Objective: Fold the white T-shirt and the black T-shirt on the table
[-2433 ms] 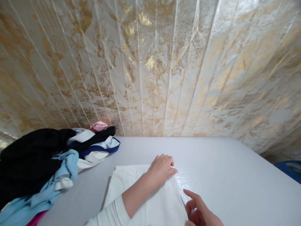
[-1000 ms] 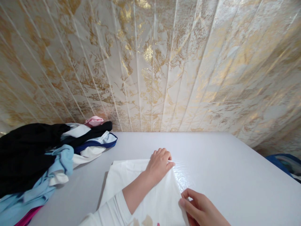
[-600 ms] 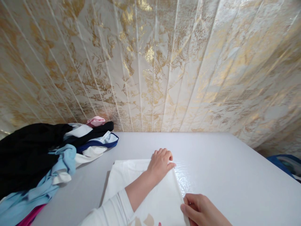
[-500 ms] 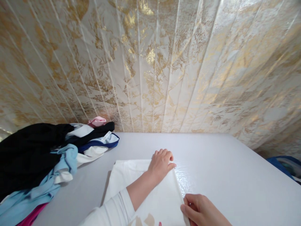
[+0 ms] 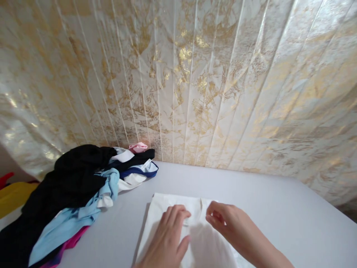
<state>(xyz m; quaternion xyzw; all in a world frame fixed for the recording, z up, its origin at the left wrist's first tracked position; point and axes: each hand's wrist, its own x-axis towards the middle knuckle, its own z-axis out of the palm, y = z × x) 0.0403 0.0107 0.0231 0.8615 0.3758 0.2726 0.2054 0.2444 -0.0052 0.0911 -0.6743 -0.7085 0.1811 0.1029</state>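
A white folded garment (image 5: 157,212) lies flat on the table in front of me, at the bottom middle of the view. My left hand (image 5: 171,234) rests on top of it, fingers stretched out and thumb apart. Close beside it, at the garment's far right part, my right hand (image 5: 230,219) has its fingers curled in a pinch on a folded-over edge of the white cloth. The exact grip between thumb and forefinger is partly hidden. Shadow from the hand falls across the cloth, and the garment's near end runs out of view.
A heap of clothes, with a black garment (image 5: 75,182), a light blue garment (image 5: 75,219) and a pink cloth (image 5: 138,147), covers the left of the pale table (image 5: 279,216). A gold-patterned curtain (image 5: 178,82) hangs along the back. Something yellow (image 5: 16,195) lies at far left.
The view has turned left. My left hand has come back nearer from the far right corner onto the garment's middle. My right hand has moved forward, bringing the right edge inward.
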